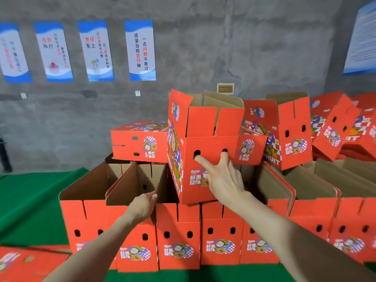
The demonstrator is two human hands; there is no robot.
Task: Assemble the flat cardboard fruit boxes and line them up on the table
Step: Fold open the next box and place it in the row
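A red assembled fruit box (211, 139) with its top flaps up sits tilted on top of a row of open red boxes (179, 237) on the green table (30, 200). My right hand (223, 180) lies against its front face, with the index finger and another finger straight and their tips in the two round holes. My left hand (142, 206) grips the edge of a brown inner flap (132, 186) of an open box in the row below.
Another closed red box (140, 143) lies on its side on the row, left of the upper box. More red boxes (289, 135) are piled tilted at the right. Flat boxes (26, 261) lie at the lower left. A concrete wall with posters (140, 49) stands behind.
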